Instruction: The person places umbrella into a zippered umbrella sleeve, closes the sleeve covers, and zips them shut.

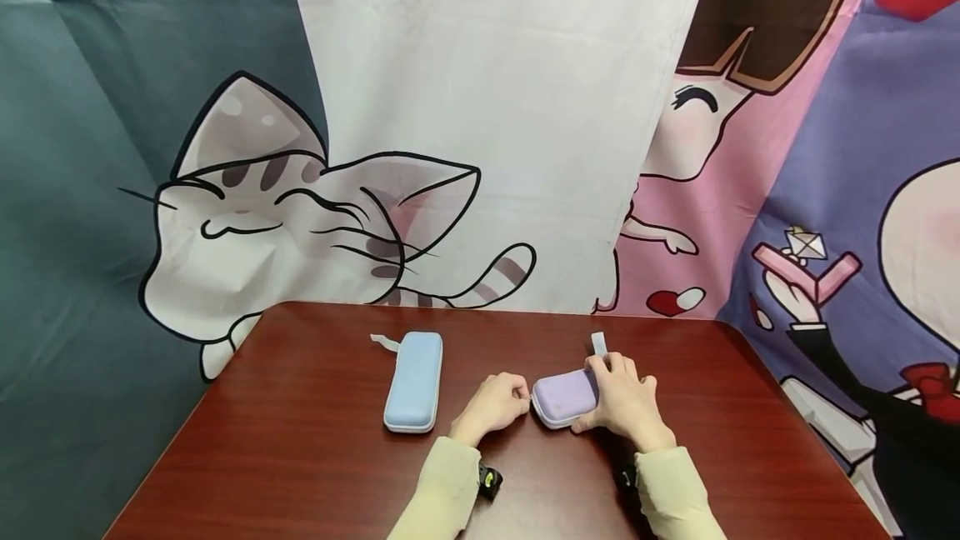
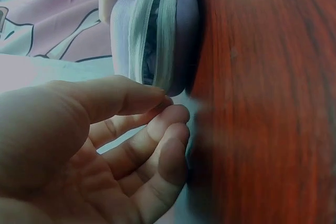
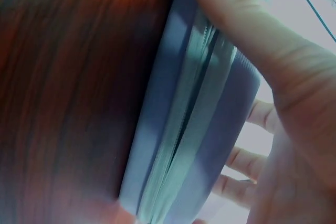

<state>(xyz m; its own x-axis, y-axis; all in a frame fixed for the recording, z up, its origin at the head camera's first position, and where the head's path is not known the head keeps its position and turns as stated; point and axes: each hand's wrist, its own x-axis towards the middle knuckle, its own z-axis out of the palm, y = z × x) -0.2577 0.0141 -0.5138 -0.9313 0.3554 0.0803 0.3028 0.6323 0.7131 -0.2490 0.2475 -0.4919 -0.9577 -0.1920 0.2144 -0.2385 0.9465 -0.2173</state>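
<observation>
A lilac zip case lies on the table, a pale strap sticking out behind its right end. My right hand grips that end, thumb along the near side and fingers over the top and far side. At the case's left end is my left hand, thumb and forefinger pinched together right at the zip. The zipper pull is hidden behind those fingertips. A dark gap shows between the pale zip tapes in the left wrist view, and a narrow one runs along the zip in the right wrist view.
To the left of my hands lies a light blue zip case with a pale strap at its far end. The dark red wooden table ends against a printed cloth backdrop.
</observation>
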